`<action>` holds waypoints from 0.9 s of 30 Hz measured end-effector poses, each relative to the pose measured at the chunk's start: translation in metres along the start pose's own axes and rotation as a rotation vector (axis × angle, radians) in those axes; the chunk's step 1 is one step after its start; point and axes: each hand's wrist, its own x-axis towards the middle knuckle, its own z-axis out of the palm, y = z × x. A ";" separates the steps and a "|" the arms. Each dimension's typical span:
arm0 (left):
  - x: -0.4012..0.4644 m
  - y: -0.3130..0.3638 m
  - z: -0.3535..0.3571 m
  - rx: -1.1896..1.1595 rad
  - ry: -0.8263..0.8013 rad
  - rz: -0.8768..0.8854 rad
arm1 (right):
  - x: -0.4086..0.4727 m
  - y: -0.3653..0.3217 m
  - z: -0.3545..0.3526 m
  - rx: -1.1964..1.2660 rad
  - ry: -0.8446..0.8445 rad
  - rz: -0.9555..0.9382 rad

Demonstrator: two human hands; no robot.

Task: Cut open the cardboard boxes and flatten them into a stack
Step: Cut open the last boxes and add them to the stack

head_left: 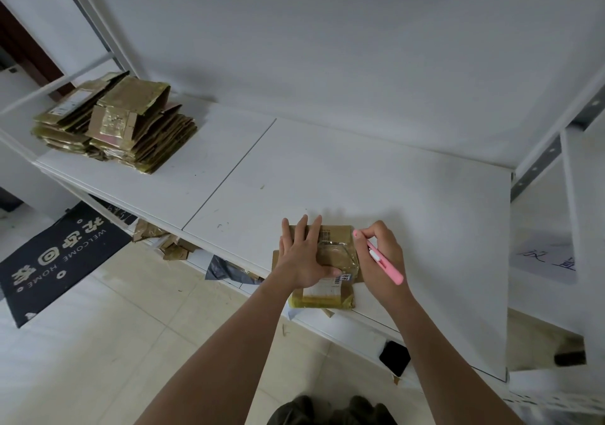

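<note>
Head view, person at a white shelf [360, 169]. Small cardboard box [330, 261], wrapped in yellowish tape w/ a white shipping label, lies near the front edge of the shelf, partly flattened. Left hand [302, 254] rests flat on the box's left half, fingers straight & spread, thumb by the label. Right hand [381, 254] is just right of the box, fingers curled round a pink cutter [381, 259]; its tip meets the box's upper right corner, blade too small to make out. Hands are apart, box between them. Stack of flattened boxes [114, 123] sits at the far left end of the shelf, well apart from the box. Below left: dark doormat [55, 261] on tiled floor [131, 326]; cardboard scraps [163, 241] under the shelf.
</note>
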 end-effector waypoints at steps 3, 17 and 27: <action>0.000 0.001 0.000 -0.001 -0.005 -0.004 | 0.001 0.002 0.005 -0.081 0.039 -0.074; 0.001 0.003 0.001 0.011 -0.008 -0.011 | 0.007 0.002 0.002 -0.110 0.009 -0.100; 0.001 0.001 0.003 0.036 -0.002 -0.012 | -0.023 0.000 -0.017 -0.108 -0.033 -0.139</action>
